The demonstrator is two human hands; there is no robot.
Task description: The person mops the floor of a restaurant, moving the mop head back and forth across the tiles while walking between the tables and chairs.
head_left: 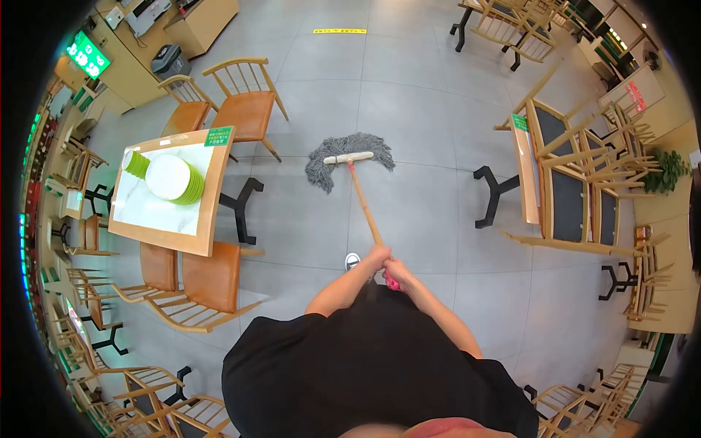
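Observation:
A mop with a wooden handle (365, 208) stretches forward from my body, its grey string head (319, 175) spread on the grey tiled floor (307, 219). The strings hang from a pale bar (349, 157). My left hand (398, 271) is closed round the pink end of the handle, close to my black shirt. Just ahead and slightly to the left, my right hand (379, 255) wraps round the wooden part. Below my right hand a dark shoe (353, 260) with a white toe shows.
On the left, a table (164, 239) holds stacked green-and-white dishes (172, 179), with orange-seated chairs (244, 115) around it. On the right, upturned chairs (566, 197) rest on a table. A grey bin (170, 61) stands back left. Black table legs reach over the floor on both sides.

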